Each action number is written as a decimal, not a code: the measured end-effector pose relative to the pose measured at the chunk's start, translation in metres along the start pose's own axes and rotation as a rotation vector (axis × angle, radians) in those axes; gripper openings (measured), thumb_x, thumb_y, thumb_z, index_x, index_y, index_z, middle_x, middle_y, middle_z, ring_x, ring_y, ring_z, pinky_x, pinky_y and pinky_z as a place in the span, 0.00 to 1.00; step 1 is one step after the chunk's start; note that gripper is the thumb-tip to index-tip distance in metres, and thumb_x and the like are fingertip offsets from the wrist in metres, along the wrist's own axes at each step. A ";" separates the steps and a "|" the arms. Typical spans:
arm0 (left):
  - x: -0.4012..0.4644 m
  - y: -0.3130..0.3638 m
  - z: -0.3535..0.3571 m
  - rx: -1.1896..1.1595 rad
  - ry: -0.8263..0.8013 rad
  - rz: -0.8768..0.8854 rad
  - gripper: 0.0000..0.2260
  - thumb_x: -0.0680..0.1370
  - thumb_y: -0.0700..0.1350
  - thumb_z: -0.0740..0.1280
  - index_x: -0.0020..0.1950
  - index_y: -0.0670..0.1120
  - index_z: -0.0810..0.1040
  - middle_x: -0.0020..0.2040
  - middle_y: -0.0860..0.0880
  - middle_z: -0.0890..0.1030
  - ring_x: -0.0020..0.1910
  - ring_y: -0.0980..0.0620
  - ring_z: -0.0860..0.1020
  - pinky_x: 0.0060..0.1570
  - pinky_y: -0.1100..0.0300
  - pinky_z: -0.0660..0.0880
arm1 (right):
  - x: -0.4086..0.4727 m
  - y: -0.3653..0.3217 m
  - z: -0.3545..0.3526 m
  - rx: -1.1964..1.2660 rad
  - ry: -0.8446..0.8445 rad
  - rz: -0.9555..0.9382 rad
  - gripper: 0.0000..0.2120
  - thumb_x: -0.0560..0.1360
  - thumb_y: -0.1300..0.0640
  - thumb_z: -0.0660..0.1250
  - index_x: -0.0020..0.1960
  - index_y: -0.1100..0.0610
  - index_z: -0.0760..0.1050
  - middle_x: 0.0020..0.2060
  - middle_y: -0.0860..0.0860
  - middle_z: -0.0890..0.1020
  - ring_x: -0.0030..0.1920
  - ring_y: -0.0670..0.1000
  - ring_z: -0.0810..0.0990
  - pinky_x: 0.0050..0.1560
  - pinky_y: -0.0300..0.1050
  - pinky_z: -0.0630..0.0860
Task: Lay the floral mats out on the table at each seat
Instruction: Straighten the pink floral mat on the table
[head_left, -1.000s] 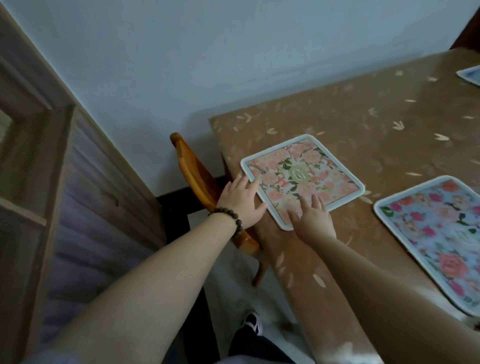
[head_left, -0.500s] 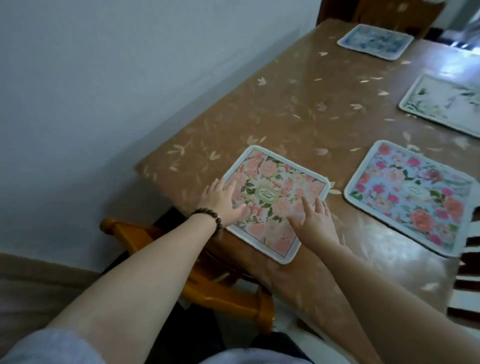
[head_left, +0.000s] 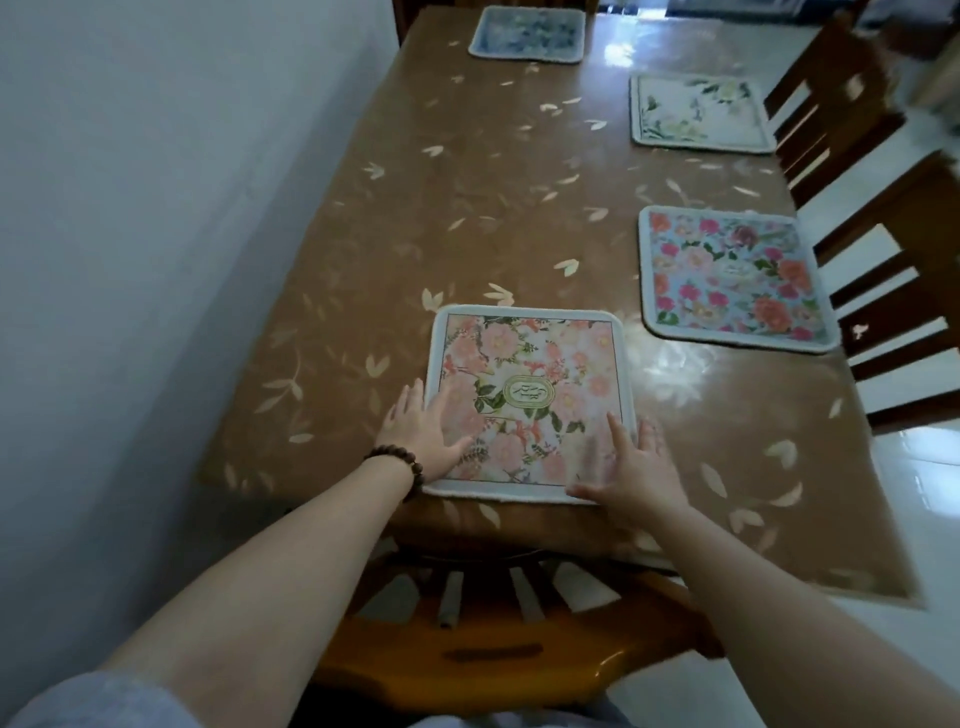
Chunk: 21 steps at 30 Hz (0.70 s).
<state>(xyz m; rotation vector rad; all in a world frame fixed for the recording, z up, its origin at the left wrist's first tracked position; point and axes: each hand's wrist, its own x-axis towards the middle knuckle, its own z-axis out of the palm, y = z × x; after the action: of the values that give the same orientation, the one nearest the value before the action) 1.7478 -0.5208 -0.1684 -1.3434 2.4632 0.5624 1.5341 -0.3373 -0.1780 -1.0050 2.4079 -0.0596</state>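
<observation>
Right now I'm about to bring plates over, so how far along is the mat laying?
Done: three mats lie flat, the blue mat, the pale mat and the rose mat. In hand: the left hand and right hand press flat on the pink mat at the near edge. Left: only letting go; no spare mats show.

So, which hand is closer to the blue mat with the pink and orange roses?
The right hand. It lies flat on the pink mat's near right corner, on the side facing the blue rose mat. The left hand presses the pink mat's left edge, farther away.
</observation>
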 end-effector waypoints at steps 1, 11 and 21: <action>0.000 -0.001 0.002 0.001 -0.011 0.005 0.39 0.73 0.67 0.59 0.77 0.56 0.43 0.79 0.44 0.45 0.77 0.45 0.46 0.73 0.50 0.48 | -0.003 0.000 0.003 0.002 -0.022 0.019 0.62 0.58 0.28 0.72 0.77 0.45 0.38 0.78 0.58 0.43 0.77 0.59 0.43 0.76 0.56 0.47; -0.001 0.007 0.025 -0.177 -0.075 0.015 0.39 0.73 0.62 0.64 0.76 0.60 0.43 0.78 0.43 0.44 0.76 0.43 0.44 0.72 0.47 0.54 | -0.007 0.009 0.014 0.025 -0.012 -0.006 0.59 0.62 0.38 0.76 0.78 0.51 0.40 0.78 0.59 0.46 0.77 0.57 0.43 0.76 0.51 0.46; -0.007 0.012 0.032 -0.212 0.051 0.010 0.37 0.73 0.59 0.65 0.77 0.54 0.51 0.75 0.41 0.57 0.74 0.41 0.52 0.70 0.47 0.59 | 0.029 0.007 -0.006 -0.064 -0.132 -0.243 0.63 0.61 0.36 0.76 0.78 0.55 0.37 0.78 0.56 0.42 0.77 0.55 0.40 0.74 0.49 0.43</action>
<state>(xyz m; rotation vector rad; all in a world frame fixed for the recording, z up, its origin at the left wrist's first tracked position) 1.7428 -0.4953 -0.1914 -1.4398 2.5091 0.8215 1.5093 -0.3531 -0.1875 -1.2864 2.1713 -0.0023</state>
